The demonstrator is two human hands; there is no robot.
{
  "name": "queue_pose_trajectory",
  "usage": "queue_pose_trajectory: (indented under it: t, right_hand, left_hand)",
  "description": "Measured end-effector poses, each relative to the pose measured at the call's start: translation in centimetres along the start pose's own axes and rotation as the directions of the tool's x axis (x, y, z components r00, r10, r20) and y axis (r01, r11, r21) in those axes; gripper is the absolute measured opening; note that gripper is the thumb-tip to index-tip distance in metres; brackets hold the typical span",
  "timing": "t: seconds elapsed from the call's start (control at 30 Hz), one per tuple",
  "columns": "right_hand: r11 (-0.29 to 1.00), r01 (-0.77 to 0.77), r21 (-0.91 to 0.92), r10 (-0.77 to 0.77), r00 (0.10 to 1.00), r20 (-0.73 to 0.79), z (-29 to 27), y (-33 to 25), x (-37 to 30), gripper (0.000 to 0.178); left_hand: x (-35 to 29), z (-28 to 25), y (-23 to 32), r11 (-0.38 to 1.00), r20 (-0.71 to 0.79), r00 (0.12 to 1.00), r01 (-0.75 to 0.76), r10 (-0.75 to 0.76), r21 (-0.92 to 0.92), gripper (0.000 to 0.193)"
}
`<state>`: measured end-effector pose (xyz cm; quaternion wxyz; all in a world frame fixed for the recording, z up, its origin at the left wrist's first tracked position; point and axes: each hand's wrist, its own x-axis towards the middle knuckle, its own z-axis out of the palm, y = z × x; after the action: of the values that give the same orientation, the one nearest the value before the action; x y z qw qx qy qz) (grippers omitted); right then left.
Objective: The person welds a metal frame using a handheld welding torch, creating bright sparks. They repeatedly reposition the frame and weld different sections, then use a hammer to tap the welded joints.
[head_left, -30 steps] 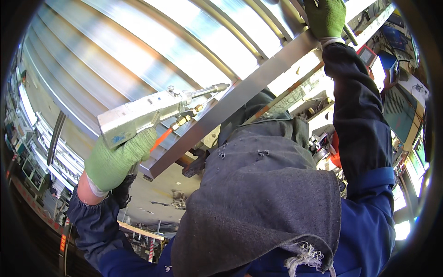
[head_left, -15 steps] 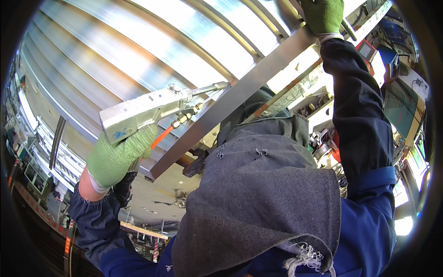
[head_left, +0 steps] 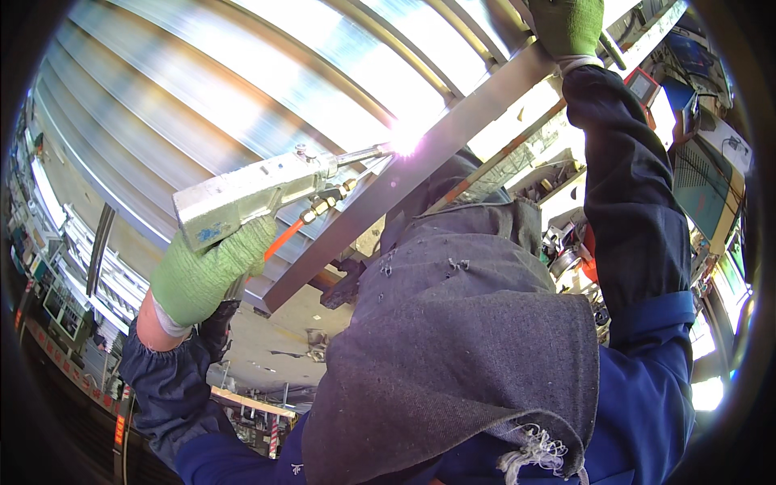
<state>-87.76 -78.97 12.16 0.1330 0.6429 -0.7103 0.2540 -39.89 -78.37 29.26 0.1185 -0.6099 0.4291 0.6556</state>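
My left hand [head_left: 206, 271], in a green knit glove, is wrapped round the grip of a silver welding gun [head_left: 255, 190]. The gun's thin nozzle meets the edge of a long square metal tube [head_left: 453, 125], where a dazzling white-violet welding glare [head_left: 406, 141] hides the contact spot. An orange hose [head_left: 284, 240] with brass fittings runs below the gun's body. At the upper right my gloved right hand [head_left: 570, 28] is against the far end of the tube; its fingers are cut off by the picture's upper edge, so their hold is hidden.
A frame of parallel metal slats [head_left: 267, 105] spreads beyond the tube. My dark apron [head_left: 461, 339] hangs close to the tube's near side. To the right are a grey-green machine box [head_left: 707, 174], a red-edged panel [head_left: 641, 86] and cluttered tools.
A bright welding glare has appeared at the gun's nozzle, where only a small red spot showed before. Both hands and the tube have stayed almost still.
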Motion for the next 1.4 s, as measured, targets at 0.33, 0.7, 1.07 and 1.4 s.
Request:
queue_pose_trajectory:
  t: [0.33,0.7,1.07,1.4]
  right_hand:
    - [0.848,-0.291,0.444,0.274,0.956,0.103,1.1,1.2,0.3,0.029]
    - [0.982,0.065,0.176,-0.064,0.998,-0.011,-0.1,0.2,0.3,0.042]
    - [0.992,0.114,0.048,-0.113,0.993,-0.024,-0.1,0.2,0.3,0.037]
    - [0.994,0.081,0.070,-0.080,0.997,-0.019,-0.5,-0.4,0.4,0.034]
  left_hand:
    - [0.1,-0.2,-0.3,0.999,0.001,1.000,0.020,-0.020,-0.045,0.036]
    - [-0.1,-0.4,-0.2,0.998,0.016,0.999,0.046,-0.045,-0.034,0.037]
    - [-0.5,-0.4,0.0,0.994,-0.003,0.995,0.097,-0.097,-0.048,0.037]
    - [-1.2,-0.1,1.5,0.993,0.018,1.000,0.013,-0.015,0.118,0.038]
